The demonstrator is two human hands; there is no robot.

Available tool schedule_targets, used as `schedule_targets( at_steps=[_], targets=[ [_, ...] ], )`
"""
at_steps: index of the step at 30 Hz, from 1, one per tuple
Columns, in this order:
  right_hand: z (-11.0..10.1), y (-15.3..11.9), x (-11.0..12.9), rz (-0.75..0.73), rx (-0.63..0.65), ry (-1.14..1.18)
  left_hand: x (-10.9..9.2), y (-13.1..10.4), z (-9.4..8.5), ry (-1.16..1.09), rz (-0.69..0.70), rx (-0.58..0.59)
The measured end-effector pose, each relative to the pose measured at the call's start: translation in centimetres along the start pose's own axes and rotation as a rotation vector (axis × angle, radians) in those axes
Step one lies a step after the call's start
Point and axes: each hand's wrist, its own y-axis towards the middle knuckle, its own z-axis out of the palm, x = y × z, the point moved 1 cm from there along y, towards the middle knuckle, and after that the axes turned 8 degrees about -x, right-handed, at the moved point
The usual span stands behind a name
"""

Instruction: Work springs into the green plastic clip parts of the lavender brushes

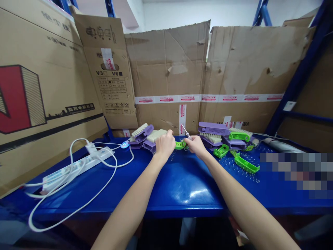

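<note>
My right hand (196,146) is closed round a screwdriver (186,131), its metal shaft pointing up and to the left. Just left of it, my left hand (165,143) has its fingers bent together beside a pile of purple brush parts with cream bristles (142,133); what it holds, if anything, is hidden. Between the hands a green part (179,145) shows, with small screws near it on the blue table (182,180). More purple brush parts (213,128) are stacked right of my right hand, with green pieces (246,164) lying near them.
A white power strip (78,168) with looping white cables (114,173) lies on the left. Many small screws (235,166) are scattered on the right. Cardboard sheets (166,76) stand along the back, between blue metal posts (291,80). A rolled clear bag lies at the right.
</note>
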Motion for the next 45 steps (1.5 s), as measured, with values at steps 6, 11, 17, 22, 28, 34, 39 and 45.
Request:
schedule_targets(
  at_steps=[6, 11, 17, 22, 28, 34, 39, 45],
  targets=[
    [0.1, 0.6, -1.0, -0.126, -0.107, -0.154, -0.1, -0.2, 0.0, -0.101, 0.169, 0.049],
    [-0.6, 0.8, -0.5, -0.278, -0.177, -0.271, 0.3, 0.1, 0.1, -0.197, 0.211, 0.160],
    [-0.8, 0.2, 0.5, -0.468, -0.202, -0.517, 0.6, 0.3, 0.5, -0.235, 0.227, 0.197],
    [-0.7, -0.1, 0.8, -0.436, -0.193, -0.598, 0.8, 0.2, 0.5, -0.205, 0.196, 0.170],
    [-1.3, -0.3, 1.5, -0.351, -0.250, -0.673, 1.5, 0.7, 0.2, -0.128, 0.003, -0.021],
    [-1.2, -0.4, 1.4, -0.391, -0.187, -0.791, 2.4, 1.0, 0.3, -0.082, -0.049, -0.163],
    [-1.2, -0.4, 1.3, -0.411, -0.186, -0.789, 2.8, 1.0, 0.6, -0.066, 0.015, -0.166],
    [-2.3, 0.1, 1.3, -0.399, -0.059, -0.514, 3.2, 1.4, 0.5, -0.235, 0.112, -0.131]
  ],
)
